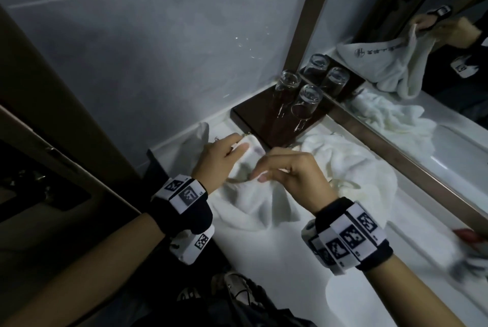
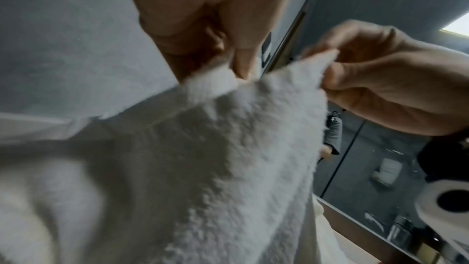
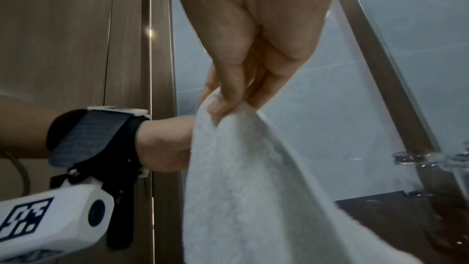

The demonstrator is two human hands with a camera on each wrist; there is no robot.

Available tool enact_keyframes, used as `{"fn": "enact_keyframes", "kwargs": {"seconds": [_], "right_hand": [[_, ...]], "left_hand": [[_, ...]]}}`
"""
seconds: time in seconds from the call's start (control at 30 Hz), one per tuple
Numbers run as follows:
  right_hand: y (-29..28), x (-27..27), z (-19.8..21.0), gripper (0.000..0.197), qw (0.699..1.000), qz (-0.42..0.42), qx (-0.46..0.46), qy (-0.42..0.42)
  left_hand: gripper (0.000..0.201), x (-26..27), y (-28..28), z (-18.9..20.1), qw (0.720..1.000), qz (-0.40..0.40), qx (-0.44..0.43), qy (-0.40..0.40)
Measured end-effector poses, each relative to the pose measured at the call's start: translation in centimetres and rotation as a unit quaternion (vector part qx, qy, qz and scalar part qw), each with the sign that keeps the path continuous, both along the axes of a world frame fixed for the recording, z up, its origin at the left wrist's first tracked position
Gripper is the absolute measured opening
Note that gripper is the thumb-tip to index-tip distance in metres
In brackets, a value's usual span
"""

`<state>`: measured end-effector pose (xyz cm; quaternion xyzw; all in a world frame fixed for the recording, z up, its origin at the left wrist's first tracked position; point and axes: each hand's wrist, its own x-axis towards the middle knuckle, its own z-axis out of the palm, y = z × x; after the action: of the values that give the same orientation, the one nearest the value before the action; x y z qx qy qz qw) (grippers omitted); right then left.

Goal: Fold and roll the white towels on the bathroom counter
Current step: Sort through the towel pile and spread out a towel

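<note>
A white towel hangs lifted above the white counter, its lower part bunched on the surface. My left hand pinches its upper edge near the left corner; the left wrist view shows thumb and fingers closed on the towel. My right hand pinches the same edge a short way to the right, and in the right wrist view its fingertips clamp the towel's top. A second white towel lies crumpled on the counter to the right.
A dark wooden tray with several upturned glasses stands at the back corner by the mirror. A grey tiled wall runs behind. A wooden door panel is at the left, and a reddish object lies at the counter's right edge.
</note>
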<state>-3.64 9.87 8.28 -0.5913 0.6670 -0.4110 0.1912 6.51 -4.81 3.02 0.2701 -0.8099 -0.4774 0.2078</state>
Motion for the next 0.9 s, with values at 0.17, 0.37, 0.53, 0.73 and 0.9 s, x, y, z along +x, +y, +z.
{"fn": "enact_keyframes", "kwargs": {"seconds": [0.17,0.37,0.53,0.73,0.9], "right_hand": [[-2.0,0.5,0.0,0.017,0.980,-0.183,-0.070,-0.027],[-1.8,0.5,-0.4,0.014,0.985,-0.149,-0.007,-0.082],[-1.6,0.6,-0.5,0.020,0.986,-0.158,-0.023,-0.042],[-0.6,-0.3,-0.4,0.022,0.980,-0.173,-0.065,-0.078],[0.6,-4.8,0.0,0.026,0.958,-0.240,-0.136,-0.079]], "left_hand": [[0.018,0.7,1.4,1.2,0.998,-0.059,-0.002,0.031],[0.017,1.6,1.5,2.1,0.997,-0.067,-0.029,0.005],[0.013,1.8,1.6,1.9,0.995,-0.080,-0.061,-0.014],[0.034,2.2,0.0,-0.7,0.976,-0.167,-0.030,-0.137],[0.016,4.3,-2.8,-3.6,0.958,-0.166,-0.045,-0.231]]}}
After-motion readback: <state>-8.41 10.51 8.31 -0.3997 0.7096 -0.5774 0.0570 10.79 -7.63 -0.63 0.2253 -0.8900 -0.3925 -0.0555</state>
